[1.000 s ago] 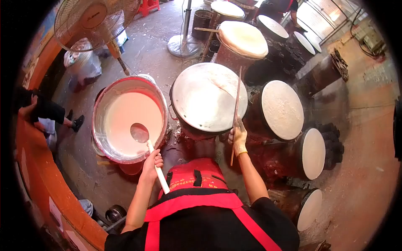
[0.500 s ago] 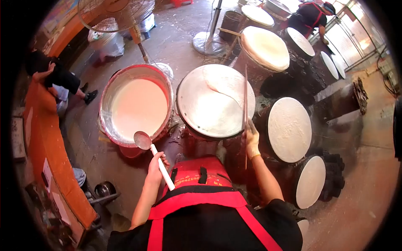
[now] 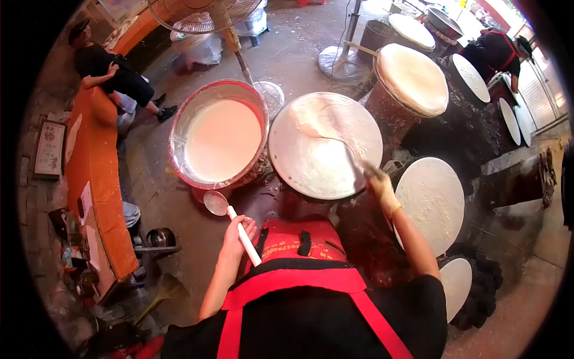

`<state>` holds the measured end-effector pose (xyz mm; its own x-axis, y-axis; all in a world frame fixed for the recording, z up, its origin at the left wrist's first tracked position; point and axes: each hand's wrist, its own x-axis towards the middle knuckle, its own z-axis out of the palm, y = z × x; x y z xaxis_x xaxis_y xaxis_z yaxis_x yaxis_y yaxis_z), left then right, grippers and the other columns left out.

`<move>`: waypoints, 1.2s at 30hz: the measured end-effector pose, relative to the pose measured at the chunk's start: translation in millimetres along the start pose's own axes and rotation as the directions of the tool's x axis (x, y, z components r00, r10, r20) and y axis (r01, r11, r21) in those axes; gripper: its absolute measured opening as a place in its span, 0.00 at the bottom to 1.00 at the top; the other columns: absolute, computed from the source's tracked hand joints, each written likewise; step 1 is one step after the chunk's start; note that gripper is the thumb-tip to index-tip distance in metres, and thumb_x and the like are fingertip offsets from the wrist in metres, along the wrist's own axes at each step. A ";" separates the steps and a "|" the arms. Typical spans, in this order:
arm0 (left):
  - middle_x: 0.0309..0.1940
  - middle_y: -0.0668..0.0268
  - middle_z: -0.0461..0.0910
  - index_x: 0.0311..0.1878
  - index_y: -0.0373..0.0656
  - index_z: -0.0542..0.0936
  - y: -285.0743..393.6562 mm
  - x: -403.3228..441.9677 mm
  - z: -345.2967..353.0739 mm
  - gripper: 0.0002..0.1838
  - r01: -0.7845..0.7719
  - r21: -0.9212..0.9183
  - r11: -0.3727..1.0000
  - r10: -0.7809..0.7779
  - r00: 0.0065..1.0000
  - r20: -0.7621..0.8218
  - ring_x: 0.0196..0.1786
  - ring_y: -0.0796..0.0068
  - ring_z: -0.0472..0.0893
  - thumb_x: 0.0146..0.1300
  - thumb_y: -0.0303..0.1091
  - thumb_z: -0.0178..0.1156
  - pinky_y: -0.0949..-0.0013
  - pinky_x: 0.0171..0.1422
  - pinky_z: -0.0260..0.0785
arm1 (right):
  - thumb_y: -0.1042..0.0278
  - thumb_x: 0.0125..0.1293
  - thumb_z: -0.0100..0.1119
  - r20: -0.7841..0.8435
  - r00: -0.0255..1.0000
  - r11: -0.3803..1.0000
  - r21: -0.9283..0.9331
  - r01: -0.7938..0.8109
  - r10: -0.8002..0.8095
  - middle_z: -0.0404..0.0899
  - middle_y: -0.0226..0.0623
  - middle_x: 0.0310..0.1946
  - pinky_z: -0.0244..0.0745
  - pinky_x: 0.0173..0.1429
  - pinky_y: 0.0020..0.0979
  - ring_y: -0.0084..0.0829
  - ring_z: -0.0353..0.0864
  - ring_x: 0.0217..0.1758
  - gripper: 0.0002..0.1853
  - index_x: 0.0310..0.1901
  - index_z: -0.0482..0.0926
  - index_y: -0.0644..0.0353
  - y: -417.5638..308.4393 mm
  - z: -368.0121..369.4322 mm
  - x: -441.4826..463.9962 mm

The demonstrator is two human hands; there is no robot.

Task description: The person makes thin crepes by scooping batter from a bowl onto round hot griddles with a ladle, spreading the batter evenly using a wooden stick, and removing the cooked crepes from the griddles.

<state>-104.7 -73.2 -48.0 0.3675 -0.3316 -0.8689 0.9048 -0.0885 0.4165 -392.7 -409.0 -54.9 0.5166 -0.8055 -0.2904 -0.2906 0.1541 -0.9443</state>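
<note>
My left hand is closed round the white handle of a ladle. The ladle's round bowl hangs just in front of the batter pot, whose pale batter fills much of it. My right hand, in a pale glove with darkened fingers, is closed at the near right edge of a round griddle. From it a long thin stick, smeared by motion, reaches over the griddle. A layer of batter with a curved edge covers the far part of that surface.
Several other round griddles stand to the right, one with a pale sheet on top. A standing fan is beyond the pot. One person leans by an orange counter at left; another bends over at far right.
My right hand has come in to the griddle's edge, and the stick has swung from upright to slanting left across the batter. The ladle stays in my left hand. The whole view has shifted.
</note>
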 end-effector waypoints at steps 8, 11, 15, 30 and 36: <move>0.36 0.65 0.76 0.37 0.40 0.73 -31.2 -38.6 -4.7 0.09 -0.077 -0.015 0.997 0.075 0.991 -0.109 0.48 0.68 0.77 0.58 0.33 0.59 0.63 0.56 0.73 | 0.61 0.68 0.53 0.342 0.939 0.994 -0.090 0.063 -0.029 0.78 0.39 0.53 0.65 0.61 0.27 0.27 0.73 0.56 0.21 0.61 0.72 0.56 6.0 23.5 26.0; 0.35 0.65 0.76 0.36 0.40 0.74 -51.2 -48.0 -18.0 0.08 -0.067 -0.047 0.997 0.058 0.984 -0.167 0.48 0.68 0.77 0.58 0.33 0.59 0.63 0.56 0.73 | 0.61 0.68 0.52 0.527 0.849 0.984 -0.133 0.122 -0.034 0.78 0.38 0.53 0.65 0.62 0.30 0.27 0.73 0.57 0.21 0.62 0.71 0.53 -5.1 -12.6 16.0; 0.34 0.66 0.77 0.36 0.41 0.74 -68.2 -71.6 -23.6 0.08 -0.038 -0.041 0.998 0.028 0.974 -0.225 0.44 0.70 0.77 0.58 0.34 0.59 0.64 0.53 0.75 | 0.63 0.68 0.52 0.304 0.942 0.985 -0.133 -0.107 0.143 0.81 0.32 0.44 0.72 0.43 0.25 0.21 0.75 0.38 0.20 0.61 0.73 0.51 -28.3 -26.7 47.4; 0.41 0.64 0.76 0.41 0.40 0.75 -15.2 -42.1 -14.7 0.10 -0.026 0.226 0.974 0.040 0.997 -0.060 0.51 0.69 0.74 0.58 0.33 0.60 0.63 0.56 0.73 | 0.62 0.68 0.53 -0.221 0.975 0.983 0.183 0.002 0.039 0.72 0.39 0.60 0.64 0.65 0.29 0.33 0.70 0.63 0.22 0.63 0.69 0.53 53.9 3.8 -72.2; 0.37 0.65 0.77 0.39 0.40 0.75 38.6 -13.9 -22.9 0.08 -0.045 0.368 0.929 0.021 0.997 0.071 0.46 0.72 0.75 0.59 0.32 0.60 0.65 0.52 0.75 | 0.69 0.65 0.55 -0.011 0.998 0.994 -0.084 0.069 -0.070 0.75 0.37 0.58 0.64 0.63 0.24 0.26 0.74 0.58 0.21 0.61 0.71 0.55 47.6 99.9 -117.2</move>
<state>-69.9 -50.5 -26.0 0.3702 -0.3988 -0.8390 0.7444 -0.4129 0.5248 -386.7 -250.1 -81.3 0.5267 -0.8205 -0.2222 -0.3213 0.0498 -0.9457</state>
